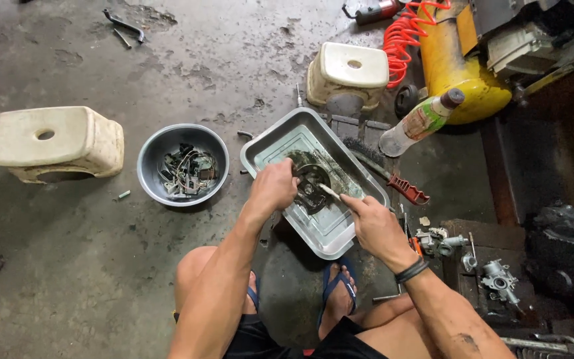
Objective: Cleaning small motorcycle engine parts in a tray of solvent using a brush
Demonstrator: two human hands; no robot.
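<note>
A rectangular metal tray (280, 136) with shallow liquid lies on the concrete floor in front of me. My left hand (272, 188) grips a dark round metal part (313, 186) over the tray. My right hand (375, 226) holds a small pale brush (331, 193) with its tip against that part. A black band sits on my right wrist. My knees and blue sandals show below the tray.
A round metal bowl (151, 149) of small parts sits left of the tray. Two cream plastic stools (54, 143) (348, 74) stand nearby. A plastic bottle (420, 123), a red-handled wire brush (393, 179), carburettor parts (493, 279) and a yellow compressor (463, 73) crowd the right.
</note>
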